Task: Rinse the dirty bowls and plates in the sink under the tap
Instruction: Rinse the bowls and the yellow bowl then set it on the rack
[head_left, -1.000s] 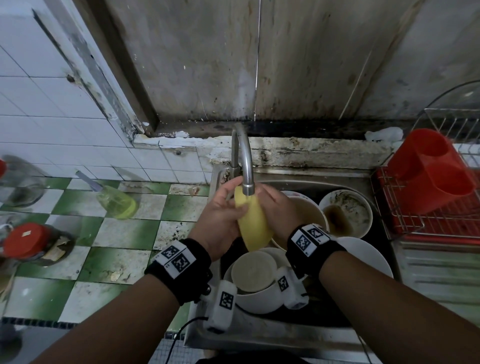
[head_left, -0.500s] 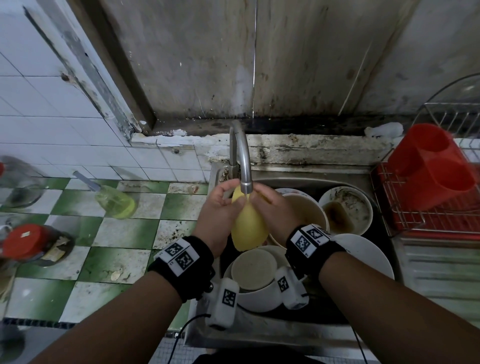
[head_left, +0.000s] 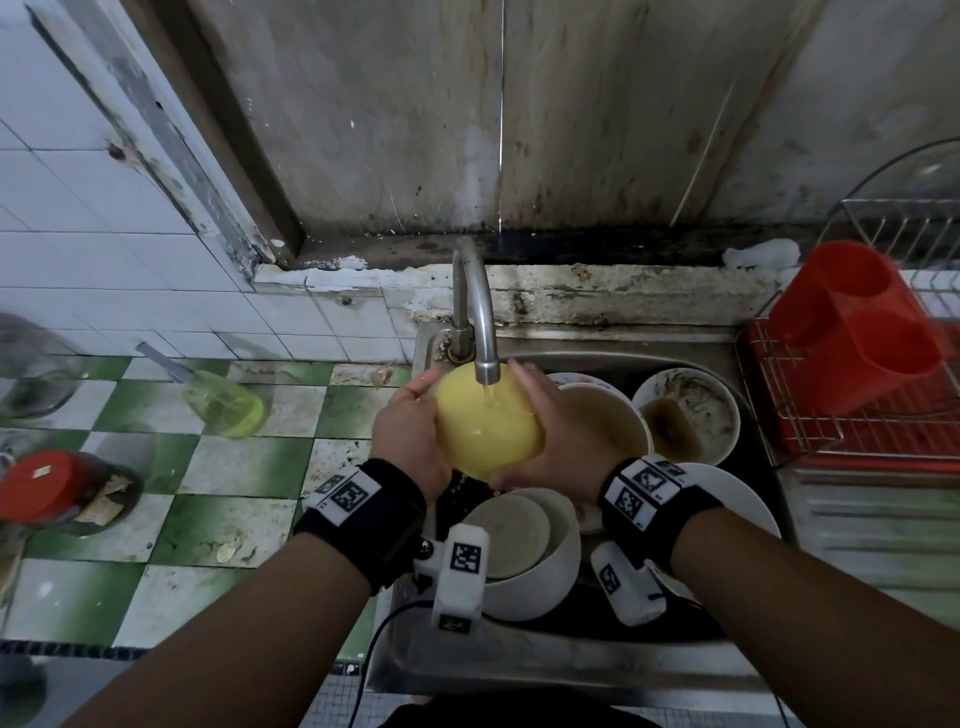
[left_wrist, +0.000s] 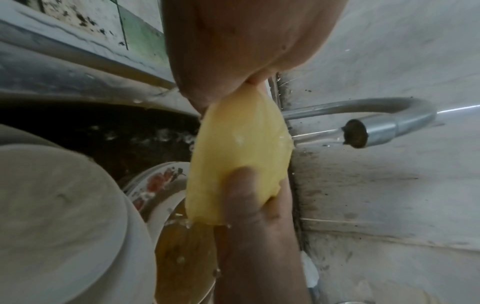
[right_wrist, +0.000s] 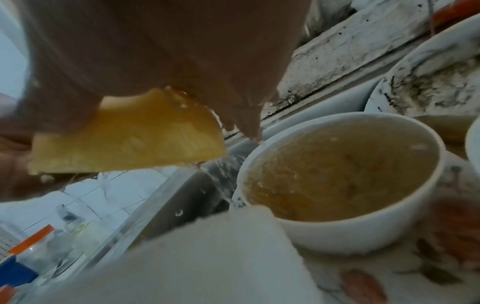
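Observation:
A yellow dish (head_left: 488, 421) is held upright over the sink, right below the tap (head_left: 480, 312) spout. Water runs from the spout down its face. My left hand (head_left: 410, 431) grips its left edge and my right hand (head_left: 561, 431) grips its right edge. The left wrist view shows the yellow dish (left_wrist: 239, 154) wet, with the tap (left_wrist: 376, 127) running beside it. In the right wrist view, water drips off the yellow dish (right_wrist: 130, 133). Below it in the sink lie stacked white bowls (head_left: 524, 545), a bowl of brownish water (right_wrist: 337, 174) and a soiled bowl (head_left: 685, 415).
A white plate (head_left: 737, 499) lies at the sink's right side. A red drying rack (head_left: 857, 338) with a red holder stands to the right. On the green-and-white tiled counter to the left are a soap bottle (head_left: 223, 402) and a red-lidded jar (head_left: 47, 483).
The yellow dish has turned from edge-on to showing its broad face. Both hands have spread apart to its edges, and it stays under the running tap.

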